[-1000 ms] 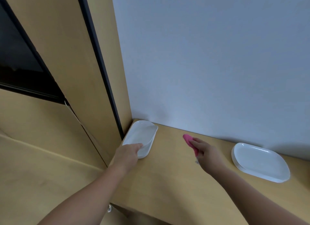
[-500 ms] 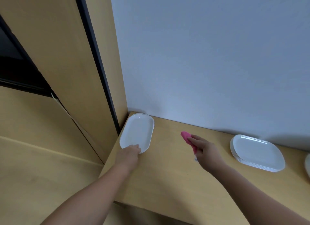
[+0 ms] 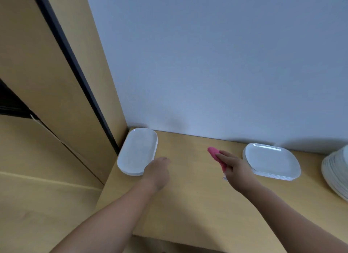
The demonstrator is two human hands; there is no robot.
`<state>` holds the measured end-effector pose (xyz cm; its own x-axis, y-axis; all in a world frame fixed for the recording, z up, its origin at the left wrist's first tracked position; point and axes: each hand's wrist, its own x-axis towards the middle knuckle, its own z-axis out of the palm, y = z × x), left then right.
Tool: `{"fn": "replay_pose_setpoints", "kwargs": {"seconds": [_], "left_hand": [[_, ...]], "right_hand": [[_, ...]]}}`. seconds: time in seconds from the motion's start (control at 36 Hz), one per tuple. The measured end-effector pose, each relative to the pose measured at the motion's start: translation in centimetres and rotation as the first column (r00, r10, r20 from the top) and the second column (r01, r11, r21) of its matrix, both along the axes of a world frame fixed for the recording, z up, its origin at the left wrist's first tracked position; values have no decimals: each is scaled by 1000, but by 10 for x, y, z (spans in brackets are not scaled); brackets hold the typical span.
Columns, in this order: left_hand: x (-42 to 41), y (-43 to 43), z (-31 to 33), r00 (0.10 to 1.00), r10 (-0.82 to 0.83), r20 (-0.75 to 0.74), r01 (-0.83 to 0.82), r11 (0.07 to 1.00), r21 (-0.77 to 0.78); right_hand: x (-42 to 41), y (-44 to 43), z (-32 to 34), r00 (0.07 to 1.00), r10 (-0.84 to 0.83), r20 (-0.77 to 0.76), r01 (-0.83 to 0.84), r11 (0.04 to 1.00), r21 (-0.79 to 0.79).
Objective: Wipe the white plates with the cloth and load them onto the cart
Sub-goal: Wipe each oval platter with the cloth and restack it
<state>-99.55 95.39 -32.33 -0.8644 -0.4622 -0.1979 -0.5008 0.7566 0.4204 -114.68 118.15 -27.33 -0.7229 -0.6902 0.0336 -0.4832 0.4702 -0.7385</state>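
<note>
A stack of white oval plates lies flat in the back left corner of the wooden counter. My left hand hovers at the stack's near right edge, fingers loose and over the bare wood, holding nothing. My right hand is over the middle of the counter, shut on a folded pink cloth that sticks out past the fingers. A second stack of white plates sits just right of that hand. No cart is in view.
A taller pile of white plates is cut off by the right edge. A pale wall backs the counter. A wooden cabinet side with a dark strip closes the left.
The top plate in the left corner, tilted in my left hand a second ago, now lies flat on its stack. My left hand has let go and slid right. The right hand barely moved.
</note>
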Motion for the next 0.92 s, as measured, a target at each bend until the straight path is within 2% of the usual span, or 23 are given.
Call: {"fn": "replay_pose_setpoints", "kwargs": {"seconds": [0.19,0.28,0.42,0.53,0.69,0.92], "left_hand": [[-69,70,1,991,-122,-59,122,992,-6],[-100,104,3,989,-125,-79,128,991,36],[-151,154,4,997,-35,-75,47,984,173],[-188,184,0,999,43,-9,-40,969,243],[-230,208,-9,988,135,79,-151,954,260],[-251,215,-13,967,185,178,-227,940,253]], "right_hand": [[-30,76,-1,995,-94,-14,92,992,-87],[-44,112,-1,988,-156,-9,154,983,-100],[-67,169,-2,975,-221,29,223,970,-98],[-85,206,-5,959,-258,117,271,956,-116],[-110,239,-12,937,-273,217,299,949,-97],[-136,256,-16,956,-224,188,239,969,-56]]}}
